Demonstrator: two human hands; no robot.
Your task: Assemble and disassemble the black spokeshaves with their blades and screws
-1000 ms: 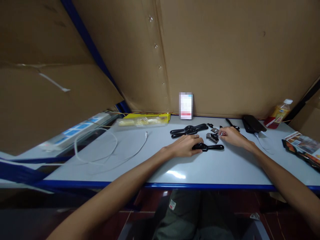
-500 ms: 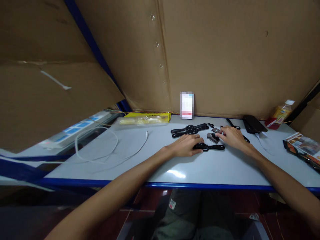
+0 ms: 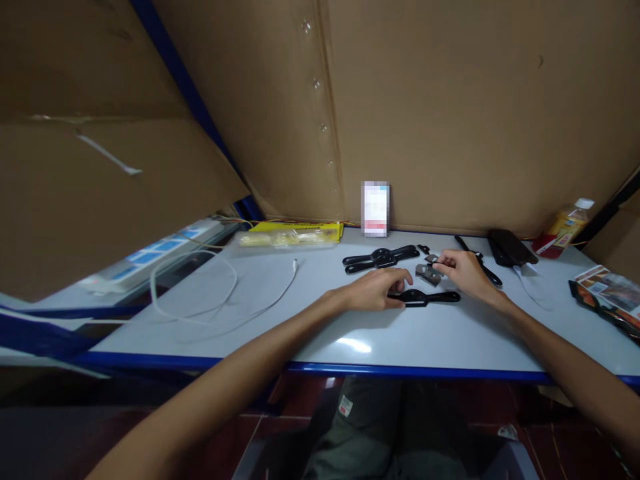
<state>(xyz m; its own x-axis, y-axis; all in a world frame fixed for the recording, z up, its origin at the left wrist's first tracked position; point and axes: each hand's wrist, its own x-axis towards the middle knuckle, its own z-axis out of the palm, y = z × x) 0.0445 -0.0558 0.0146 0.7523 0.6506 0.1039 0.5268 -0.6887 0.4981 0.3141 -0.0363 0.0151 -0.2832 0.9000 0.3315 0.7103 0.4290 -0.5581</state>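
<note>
A black two-handled tool (image 3: 425,298) lies on the white table, its left end by my left hand (image 3: 377,289). The fingers of that hand are curved but apart, around the tool's left handle. My right hand (image 3: 463,270) is closed at the fingertips on a small dark piece, too small to name, over grey metal blades (image 3: 428,274). Behind my left hand lie more black two-handled tools (image 3: 381,258), side by side. Another black tool (image 3: 480,262) lies slanted beyond my right hand, and a small black part (image 3: 423,249) is near the blades.
A phone (image 3: 375,209) leans on the cardboard wall. Yellow packets (image 3: 295,235), a white cable (image 3: 235,280) and a power strip (image 3: 155,257) are left. At right are a black case (image 3: 511,248), a bottle (image 3: 573,223) and a printed package (image 3: 610,290).
My left fingers have loosened and spread from the black tool, which has shifted slightly right. My right fingertips have pinched together above the blades.
</note>
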